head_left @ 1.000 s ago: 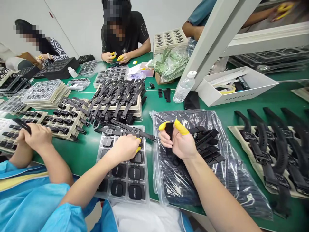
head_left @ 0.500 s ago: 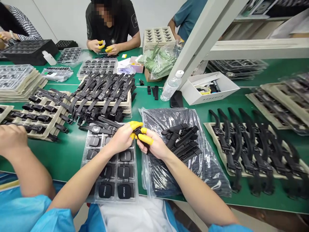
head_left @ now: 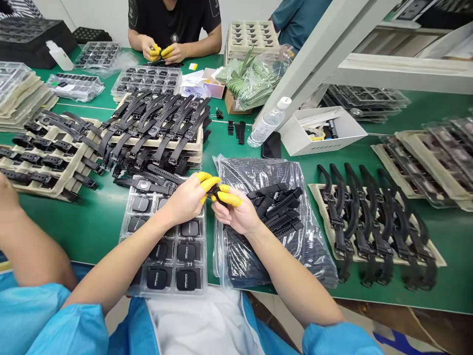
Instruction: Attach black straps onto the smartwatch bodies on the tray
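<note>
In front of me my left hand (head_left: 189,197) and my right hand (head_left: 238,213) meet, with yellow covers on several fingers. Both pinch a small black watch (head_left: 213,190), mostly hidden by the fingertips. Under my left forearm lies a clear plastic tray (head_left: 173,282) of square black pieces, with a few strapped watches (head_left: 158,185) across its far end. Below and beyond my right hand, loose black watch straps (head_left: 283,222) rest on a clear bag (head_left: 251,276) packed with more straps.
Watches with straps (head_left: 148,123) are stacked on trays ahead left. On the right sits another tray of watches (head_left: 373,222). A water bottle (head_left: 269,123), phone (head_left: 272,145) and white box (head_left: 321,133) stand by a metal post. A neighbour's arm (head_left: 29,241) is left; a co-worker sits opposite.
My view has shifted slightly, so the table things sit a little higher in it. Both hands stay together on the watch, fingers slightly re-placed. The neighbour's hand at left has moved mostly out of view.
</note>
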`<state>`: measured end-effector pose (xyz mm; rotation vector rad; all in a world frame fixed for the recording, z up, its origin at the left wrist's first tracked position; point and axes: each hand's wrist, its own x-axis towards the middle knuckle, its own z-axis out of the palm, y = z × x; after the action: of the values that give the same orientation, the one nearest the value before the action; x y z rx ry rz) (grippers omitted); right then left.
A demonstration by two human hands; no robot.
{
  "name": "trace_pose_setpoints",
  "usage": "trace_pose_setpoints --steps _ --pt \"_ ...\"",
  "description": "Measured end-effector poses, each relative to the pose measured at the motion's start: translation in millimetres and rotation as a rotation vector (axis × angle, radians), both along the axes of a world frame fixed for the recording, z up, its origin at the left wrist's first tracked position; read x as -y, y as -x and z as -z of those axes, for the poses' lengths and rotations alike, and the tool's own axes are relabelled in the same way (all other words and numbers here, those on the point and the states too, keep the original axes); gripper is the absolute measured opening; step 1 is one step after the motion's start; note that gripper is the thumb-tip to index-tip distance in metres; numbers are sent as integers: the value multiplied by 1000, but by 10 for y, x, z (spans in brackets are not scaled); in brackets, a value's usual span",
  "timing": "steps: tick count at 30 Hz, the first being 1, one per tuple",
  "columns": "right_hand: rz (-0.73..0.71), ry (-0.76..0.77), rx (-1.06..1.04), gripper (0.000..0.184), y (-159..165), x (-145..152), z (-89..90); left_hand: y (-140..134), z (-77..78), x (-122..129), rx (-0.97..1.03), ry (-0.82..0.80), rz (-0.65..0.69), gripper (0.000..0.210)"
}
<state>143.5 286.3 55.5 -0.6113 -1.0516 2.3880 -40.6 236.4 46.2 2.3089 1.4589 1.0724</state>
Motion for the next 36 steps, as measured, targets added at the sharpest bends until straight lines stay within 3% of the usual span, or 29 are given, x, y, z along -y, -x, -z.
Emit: trace_pose_setpoints --steps 6,12,14,19,23,25,28,32,34,36 --pt "34 28 -8 37 -24 -12 0 21 -128 16 10 34 96 46" --pt "1 60 45 36 -29 -30 41 25 -172 34 -275 122 17 44" --pt "-3 53 46 36 -28 -25 50 39 -168 37 -259 141 32 42" --pt "21 -18 23 37 -23 -10 57 79 -105 51 19 147 73 41" --pt "98 -124 19 41 -14 0 53 -13 -44 49 338 167 -62 27" --pt "46 -125 27 44 -13 7 40 -96 -51 42 555 153 -97 23" --pt "-109 -39 58 44 -33 2 15 -131 -130 12 900 195 -121 34" --pt "-250 -84 163 42 -76 -38 9 116 -292 -53 1208 48 -400 43" --pt "-186 -194 227 42 -80 -54 17 237 -331 -70 1261 -2 -518 46" --pt "-31 -267 246 42 -66 -53 22 249 -309 -60 1210 104 -512 45"
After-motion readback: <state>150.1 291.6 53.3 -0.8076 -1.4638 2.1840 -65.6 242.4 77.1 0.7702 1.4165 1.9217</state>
